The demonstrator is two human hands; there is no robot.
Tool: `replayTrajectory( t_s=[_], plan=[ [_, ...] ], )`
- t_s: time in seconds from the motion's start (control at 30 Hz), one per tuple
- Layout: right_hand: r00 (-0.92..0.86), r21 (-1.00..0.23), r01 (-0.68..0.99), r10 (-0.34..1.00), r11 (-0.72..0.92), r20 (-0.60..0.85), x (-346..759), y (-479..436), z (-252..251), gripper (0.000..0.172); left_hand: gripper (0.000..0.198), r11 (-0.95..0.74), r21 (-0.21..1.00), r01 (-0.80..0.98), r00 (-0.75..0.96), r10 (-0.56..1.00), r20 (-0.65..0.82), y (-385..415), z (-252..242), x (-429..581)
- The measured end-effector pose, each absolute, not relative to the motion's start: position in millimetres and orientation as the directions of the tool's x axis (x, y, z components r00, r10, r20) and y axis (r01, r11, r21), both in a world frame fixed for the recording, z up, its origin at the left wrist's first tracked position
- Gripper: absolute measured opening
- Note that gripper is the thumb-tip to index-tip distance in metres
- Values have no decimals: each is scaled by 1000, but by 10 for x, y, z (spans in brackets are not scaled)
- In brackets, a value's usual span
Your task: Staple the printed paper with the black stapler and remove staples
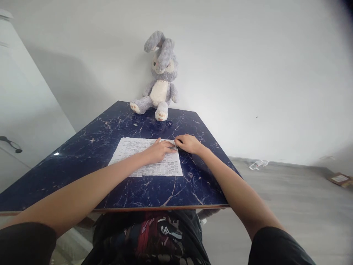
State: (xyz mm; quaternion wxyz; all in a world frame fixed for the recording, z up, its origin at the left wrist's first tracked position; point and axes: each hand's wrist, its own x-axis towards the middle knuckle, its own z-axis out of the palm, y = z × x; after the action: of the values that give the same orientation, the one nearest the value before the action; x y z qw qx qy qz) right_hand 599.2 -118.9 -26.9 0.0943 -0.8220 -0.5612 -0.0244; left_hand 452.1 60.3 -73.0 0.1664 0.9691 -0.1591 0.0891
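A printed sheet of paper [132, 146], ragged along its near edge, lies on the dark blue marbled table [165, 195]. My left hand [159, 151] rests flat on it with the fingers stretched towards the sheet's right edge and the thumb apart. At that edge my right hand [189, 143] is closed, its fingers curled round something small and dark with a greyish part. The fingers cover most of this object, so its kind cannot be made out. The fingertips of both hands nearly meet there.
A grey plush rabbit [160, 90] sits at the table's far end against the white wall [234, 73]. A white cabinet [24, 92] with a dark handle stands left. On the floor at right lie a crumpled clear plastic piece [258, 164] and a brown box [339, 179].
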Motion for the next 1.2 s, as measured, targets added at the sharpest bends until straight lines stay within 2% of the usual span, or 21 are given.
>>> replayTrajectory(
  t_s=[0.3,0.47,0.73,0.83,0.9,1.0,1.1,1.2],
  plan=[
    [423,-48,906,895,-421,139,5928,-1144,-294,40,69,-904,268,-333,934,-277,227,608,-749,4545],
    [489,39,866,861,-498,139,5877,-1095,-320,40,69,-894,289,-341,931,-280,234,585,-732,4534],
    [484,175,851,869,-495,106,5767,-987,-391,49,66,-903,267,-337,932,-279,233,572,-731,4533],
    [460,105,875,880,-472,122,5842,-1034,-347,50,68,-916,238,-322,936,-271,224,573,-709,4528],
    [417,-37,909,901,-416,121,5948,-1115,-286,47,67,-921,232,-314,940,-268,209,574,-688,4520],
    [258,-247,941,963,-232,79,6140,-1274,-189,37,62,-919,248,-307,946,-267,185,573,-667,4508],
    [103,-313,946,993,-81,53,6303,-1412,-121,34,56,-920,254,-299,948,-256,190,576,-671,4505],
    [74,-348,936,997,-59,31,6431,-1512,-79,26,54,-920,262,-290,950,-244,194,584,-672,4505]
  ],
)
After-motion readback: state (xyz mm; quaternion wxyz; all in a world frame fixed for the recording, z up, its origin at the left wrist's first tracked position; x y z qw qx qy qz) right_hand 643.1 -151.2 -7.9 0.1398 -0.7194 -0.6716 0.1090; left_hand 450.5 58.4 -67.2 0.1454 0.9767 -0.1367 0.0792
